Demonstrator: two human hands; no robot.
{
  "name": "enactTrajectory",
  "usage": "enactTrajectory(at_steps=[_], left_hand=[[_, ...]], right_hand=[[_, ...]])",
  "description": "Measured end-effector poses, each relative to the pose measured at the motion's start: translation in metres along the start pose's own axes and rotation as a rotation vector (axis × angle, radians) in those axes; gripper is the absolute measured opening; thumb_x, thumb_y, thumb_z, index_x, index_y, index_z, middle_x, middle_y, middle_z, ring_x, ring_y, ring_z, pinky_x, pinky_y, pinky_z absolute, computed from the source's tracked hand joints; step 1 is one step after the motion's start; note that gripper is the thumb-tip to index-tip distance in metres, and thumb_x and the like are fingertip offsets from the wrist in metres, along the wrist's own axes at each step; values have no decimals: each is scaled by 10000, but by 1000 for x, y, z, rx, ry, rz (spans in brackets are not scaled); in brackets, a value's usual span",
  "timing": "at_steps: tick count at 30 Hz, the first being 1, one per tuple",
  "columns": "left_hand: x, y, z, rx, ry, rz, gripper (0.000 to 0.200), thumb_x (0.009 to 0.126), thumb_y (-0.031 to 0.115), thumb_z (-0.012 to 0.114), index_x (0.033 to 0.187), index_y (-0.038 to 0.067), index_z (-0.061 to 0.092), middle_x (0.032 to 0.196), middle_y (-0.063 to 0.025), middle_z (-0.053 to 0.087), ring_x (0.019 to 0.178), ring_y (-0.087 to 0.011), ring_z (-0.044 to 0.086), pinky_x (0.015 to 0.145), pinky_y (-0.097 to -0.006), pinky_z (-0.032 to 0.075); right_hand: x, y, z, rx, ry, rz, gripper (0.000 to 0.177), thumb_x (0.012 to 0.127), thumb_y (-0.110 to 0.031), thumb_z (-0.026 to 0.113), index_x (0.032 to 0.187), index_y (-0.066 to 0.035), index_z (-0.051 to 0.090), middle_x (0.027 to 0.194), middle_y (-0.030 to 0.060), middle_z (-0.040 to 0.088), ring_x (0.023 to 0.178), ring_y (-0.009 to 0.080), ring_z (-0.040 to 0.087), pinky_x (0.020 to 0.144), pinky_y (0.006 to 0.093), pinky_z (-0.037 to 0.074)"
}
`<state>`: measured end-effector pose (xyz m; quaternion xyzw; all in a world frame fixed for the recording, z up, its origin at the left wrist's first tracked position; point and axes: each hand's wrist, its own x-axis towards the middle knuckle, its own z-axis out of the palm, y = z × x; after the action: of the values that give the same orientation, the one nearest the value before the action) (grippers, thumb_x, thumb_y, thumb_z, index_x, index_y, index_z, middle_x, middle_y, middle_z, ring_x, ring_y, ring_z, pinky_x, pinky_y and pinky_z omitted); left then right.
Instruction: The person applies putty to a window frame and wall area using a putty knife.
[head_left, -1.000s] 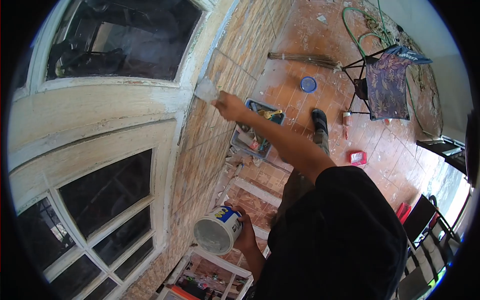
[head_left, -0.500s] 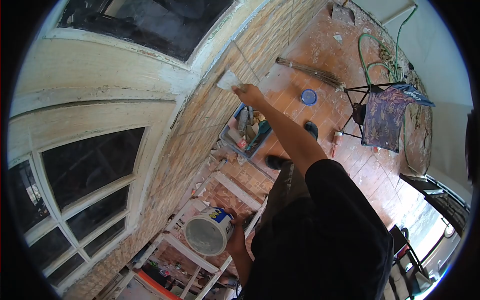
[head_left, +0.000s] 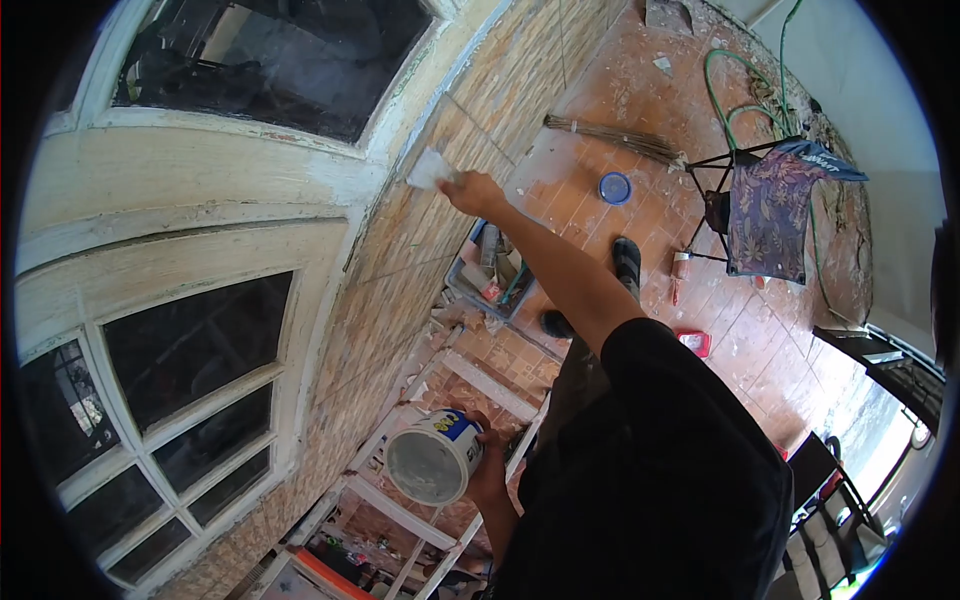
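My right hand is closed on a putty knife, whose broad blade looks smeared white. The blade overlaps the stone-patterned wall tiles, close below the painted window frame. Lower down, my left hand grips a white paint bucket with a blue and yellow label by its side. The bucket is tilted so its mouth faces the wall, and pale grey-white residue coats the inside.
A plastic bin of tools sits by the wall near my shoes. White wooden ladder-like rails lie below the bucket. On the tiled floor are a stick broom, a blue lid, a red tray and a cloth-draped folding chair.
My view has shifted slightly, and my right hand with the putty knife has moved a little toward the window frame. The red tray has come into sight. My left hand still holds the bucket.
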<state>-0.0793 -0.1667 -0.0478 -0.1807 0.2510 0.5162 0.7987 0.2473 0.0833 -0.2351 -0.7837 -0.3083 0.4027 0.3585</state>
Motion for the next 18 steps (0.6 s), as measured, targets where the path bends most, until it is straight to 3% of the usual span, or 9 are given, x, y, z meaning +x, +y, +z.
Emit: enactTrajectory(at_steps=[2, 5, 8, 9, 11, 16, 18], left_hand=[[2, -1, 1, 3, -25, -19, 764, 839, 318, 794, 1492, 107, 459, 1537, -122, 474, 1322, -348, 483, 944, -496, 499], [9, 3, -2, 15, -65, -30, 754, 839, 315, 796, 1484, 104, 468, 1538, -121, 472, 1322, -349, 483, 951, -492, 501], [14, 5, 0, 14, -57, -61, 764, 825, 309, 813, 1478, 104, 472, 1537, -120, 470, 1321, -353, 483, 955, -488, 504], [15, 4, 1, 11, -57, -72, 768, 819, 307, 819, 1475, 104, 474, 1535, -120, 471, 1321, -353, 484, 955, -486, 506], [16, 4, 4, 20, -50, -81, 777, 811, 305, 830, 1472, 105, 474, 1534, -122, 469, 1322, -354, 484, 954, -482, 509], [11, 15, 14, 108, -32, -85, 785, 812, 309, 833, 1476, 109, 464, 1541, -124, 454, 1324, -354, 484, 952, -474, 515], [10, 22, 16, 109, -46, -100, 770, 818, 296, 826, 1472, 103, 469, 1548, -118, 438, 1321, -350, 485, 957, -469, 513]], right_hand=[[-15, 39, 9, -92, 7, -32, 675, 958, -594, 559, 985, 66, 702, 984, 302, 723, 963, 423, 732, 844, 504, 588], [-42, 37, -8, 265, -118, 94, 602, 1026, -531, 529, 873, 39, 653, 758, 233, 705, 639, 304, 736, 570, 424, 586], [-41, 15, -17, 651, -19, 37, 476, 1059, -394, 536, 869, 36, 611, 671, 171, 664, 481, 211, 658, 440, 358, 528], [-33, 1, -17, 894, 20, 82, 428, 1060, -336, 549, 883, 51, 584, 641, 143, 635, 465, 213, 630, 426, 377, 518], [-18, -31, -24, 1038, 130, 27, 426, 1061, -330, 548, 895, 62, 566, 636, 134, 615, 456, 212, 615, 416, 375, 513], [36, -92, -13, 1003, 524, 81, 482, 1031, -321, 575, 790, 95, 610, 638, 223, 664, 477, 296, 672, 485, 419, 557], [35, -104, -3, 972, 582, 175, 511, 1023, -353, 569, 788, 96, 632, 691, 271, 675, 568, 368, 699, 585, 463, 574]])
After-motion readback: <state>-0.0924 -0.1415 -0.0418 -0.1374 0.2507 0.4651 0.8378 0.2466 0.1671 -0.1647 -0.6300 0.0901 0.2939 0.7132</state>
